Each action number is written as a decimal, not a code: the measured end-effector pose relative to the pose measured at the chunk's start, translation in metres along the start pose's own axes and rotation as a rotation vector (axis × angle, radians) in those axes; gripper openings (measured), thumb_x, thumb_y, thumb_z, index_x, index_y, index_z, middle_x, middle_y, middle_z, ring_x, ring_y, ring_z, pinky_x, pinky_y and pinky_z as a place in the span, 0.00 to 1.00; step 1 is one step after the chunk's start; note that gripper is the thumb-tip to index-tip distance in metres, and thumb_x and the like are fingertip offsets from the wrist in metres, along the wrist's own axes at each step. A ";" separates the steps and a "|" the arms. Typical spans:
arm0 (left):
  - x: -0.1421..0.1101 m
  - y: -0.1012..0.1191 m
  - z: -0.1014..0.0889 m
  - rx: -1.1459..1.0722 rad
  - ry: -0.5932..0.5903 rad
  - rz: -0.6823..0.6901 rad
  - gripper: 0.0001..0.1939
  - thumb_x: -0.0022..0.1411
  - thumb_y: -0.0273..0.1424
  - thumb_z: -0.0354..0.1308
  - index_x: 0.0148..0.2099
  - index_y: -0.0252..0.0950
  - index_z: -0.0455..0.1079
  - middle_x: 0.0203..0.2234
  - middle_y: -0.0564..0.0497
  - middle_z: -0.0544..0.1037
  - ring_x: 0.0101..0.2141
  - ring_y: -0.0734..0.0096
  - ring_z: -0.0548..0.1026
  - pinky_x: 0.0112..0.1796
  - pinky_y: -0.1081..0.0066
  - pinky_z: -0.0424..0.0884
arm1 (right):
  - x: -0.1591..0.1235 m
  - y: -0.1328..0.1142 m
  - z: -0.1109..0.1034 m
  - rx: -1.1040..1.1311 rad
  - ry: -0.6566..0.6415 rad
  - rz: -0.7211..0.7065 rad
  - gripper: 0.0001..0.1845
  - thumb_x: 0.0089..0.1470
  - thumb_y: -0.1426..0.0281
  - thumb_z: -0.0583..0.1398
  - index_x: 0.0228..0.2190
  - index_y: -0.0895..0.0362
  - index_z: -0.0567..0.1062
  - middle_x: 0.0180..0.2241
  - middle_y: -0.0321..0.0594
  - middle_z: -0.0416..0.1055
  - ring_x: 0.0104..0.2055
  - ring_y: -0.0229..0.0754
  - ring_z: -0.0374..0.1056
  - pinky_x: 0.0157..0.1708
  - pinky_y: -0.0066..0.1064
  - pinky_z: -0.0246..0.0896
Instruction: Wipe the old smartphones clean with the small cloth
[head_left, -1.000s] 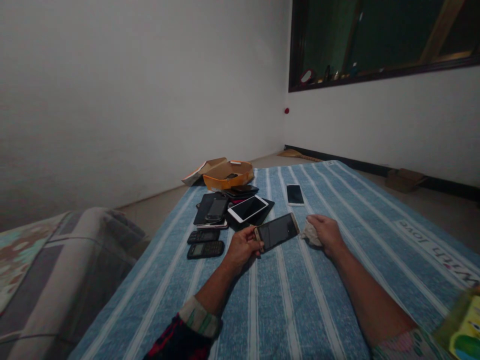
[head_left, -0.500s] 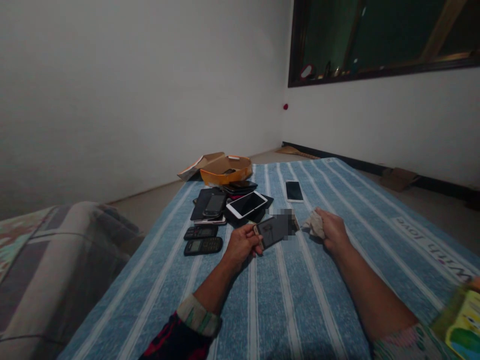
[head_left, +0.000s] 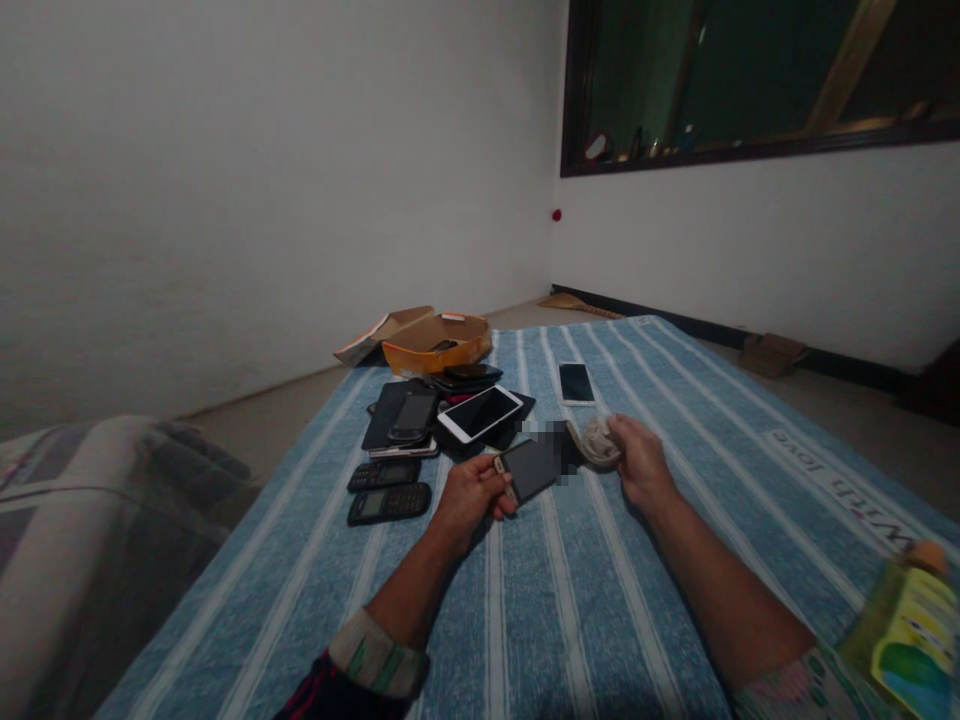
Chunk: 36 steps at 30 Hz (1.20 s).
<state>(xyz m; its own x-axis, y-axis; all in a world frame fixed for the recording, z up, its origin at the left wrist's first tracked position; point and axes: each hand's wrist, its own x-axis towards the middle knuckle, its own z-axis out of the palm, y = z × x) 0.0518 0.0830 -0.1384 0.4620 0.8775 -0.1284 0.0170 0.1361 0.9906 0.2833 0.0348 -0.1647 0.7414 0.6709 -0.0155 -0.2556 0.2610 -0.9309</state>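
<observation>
My left hand (head_left: 474, 496) is closed on the near left end of a smartphone (head_left: 529, 470), dark screen up, pinched between thumb and fingers. Part of the phone's far end is blurred out by pixels. In my right hand (head_left: 640, 462) is a crumpled pale cloth (head_left: 599, 442), gripped by the fingers, close to the phone's far right end; whether it touches is hard to tell. Just beyond lies a white smartphone (head_left: 480, 414) on a pile of dark phones. Another white smartphone (head_left: 576, 383) lies apart, farther back. Two keypad phones (head_left: 388, 502) sit left of my left hand.
An open orange cardboard box (head_left: 439, 350) stands behind the pile. At the right front is a bottle (head_left: 909, 630) with a yellow label and orange cap. The blue striped cloth (head_left: 450, 620) covers the surface. A draped grey fabric (head_left: 112, 560) is at the left.
My right hand has brought the cloth left, nearer to the phone's far end. My left hand keeps its hold on the phone. The view has shifted slightly right, showing more of the bottle.
</observation>
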 end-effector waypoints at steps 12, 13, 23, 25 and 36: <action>0.001 0.004 -0.002 0.002 -0.023 -0.106 0.08 0.46 0.28 0.63 0.31 0.30 0.71 0.18 0.48 0.77 0.16 0.74 0.73 0.16 0.79 0.66 | -0.008 0.003 0.004 -0.493 0.008 -0.433 0.16 0.48 0.65 0.60 0.38 0.58 0.77 0.38 0.45 0.76 0.41 0.47 0.71 0.47 0.42 0.66; 0.000 0.004 -0.001 0.002 -0.034 -0.127 0.07 0.46 0.27 0.63 0.30 0.30 0.71 0.18 0.48 0.78 0.16 0.74 0.73 0.16 0.78 0.66 | -0.014 0.004 0.007 -0.574 -0.054 -0.535 0.15 0.50 0.66 0.58 0.39 0.58 0.77 0.39 0.45 0.75 0.43 0.48 0.70 0.49 0.42 0.65; 0.000 0.004 -0.001 0.065 -0.091 -0.161 0.08 0.49 0.29 0.65 0.27 0.32 0.68 0.16 0.48 0.77 0.16 0.72 0.74 0.18 0.76 0.69 | -0.070 0.034 0.021 -1.027 -0.533 -0.848 0.20 0.57 0.77 0.51 0.50 0.61 0.72 0.58 0.56 0.64 0.63 0.54 0.56 0.62 0.53 0.51; 0.000 0.004 -0.002 0.078 -0.099 -0.165 0.09 0.49 0.29 0.64 0.28 0.32 0.68 0.17 0.47 0.77 0.17 0.72 0.74 0.19 0.76 0.70 | -0.077 0.033 0.018 -1.010 -0.605 -0.873 0.22 0.58 0.78 0.50 0.51 0.62 0.71 0.59 0.55 0.64 0.64 0.53 0.55 0.63 0.51 0.52; -0.003 0.010 0.000 0.144 -0.193 -0.228 0.07 0.53 0.28 0.61 0.34 0.30 0.68 0.19 0.51 0.77 0.18 0.72 0.76 0.17 0.79 0.69 | -0.063 0.033 0.007 -1.144 -0.490 -0.817 0.26 0.55 0.82 0.48 0.52 0.61 0.73 0.58 0.53 0.66 0.64 0.51 0.57 0.61 0.50 0.54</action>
<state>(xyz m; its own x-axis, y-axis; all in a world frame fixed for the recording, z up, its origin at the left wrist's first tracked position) 0.0507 0.0815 -0.1278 0.5913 0.7266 -0.3498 0.2577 0.2407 0.9357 0.2234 0.0058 -0.1918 0.0994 0.8327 0.5447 0.9038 0.1534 -0.3995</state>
